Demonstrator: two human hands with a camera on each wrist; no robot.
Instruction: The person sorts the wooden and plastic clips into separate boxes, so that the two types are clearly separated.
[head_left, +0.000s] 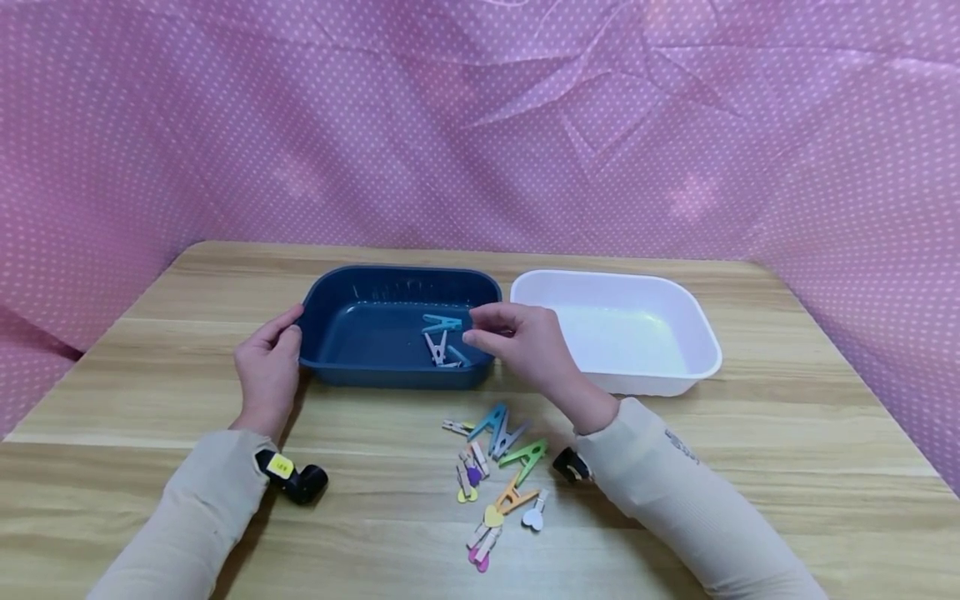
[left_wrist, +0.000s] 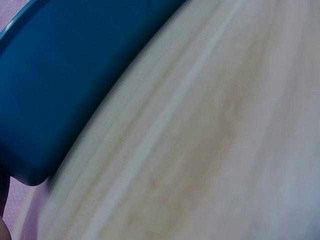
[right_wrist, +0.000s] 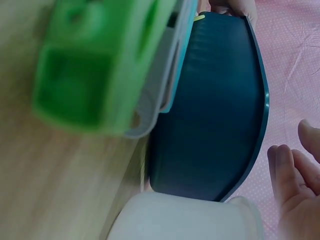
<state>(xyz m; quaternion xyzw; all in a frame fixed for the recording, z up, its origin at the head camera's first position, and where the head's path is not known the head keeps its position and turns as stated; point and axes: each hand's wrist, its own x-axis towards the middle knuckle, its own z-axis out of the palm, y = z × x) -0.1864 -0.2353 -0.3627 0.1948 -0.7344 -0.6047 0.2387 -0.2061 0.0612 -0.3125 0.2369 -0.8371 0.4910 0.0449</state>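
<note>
My left hand point(head_left: 268, 367) holds the dark blue plastic basin point(head_left: 397, 377) by its left rim. In the left wrist view the basin's wall point(left_wrist: 60, 85) fills the upper left, with a bit of finger at its corner. My right hand point(head_left: 528, 342) hovers over the basin's right end, thumb and fingers apart with nothing between them. The right wrist view shows the same hand point(right_wrist: 300, 185) with loosely bent fingers. Inside the basin lie several clothespins, among them a blue clothespin point(head_left: 442, 322) and a pale grey clothespin point(head_left: 437, 348).
A white basin point(head_left: 667, 385) stands right of the blue one. In front lies a loose group of clothespins, including a green clothespin point(head_left: 527, 457), an orange clothespin point(head_left: 514, 497) and several small wooden ones with hearts. Pink dotted cloth point(head_left: 480, 150) hangs behind the wooden table point(head_left: 360, 500).
</note>
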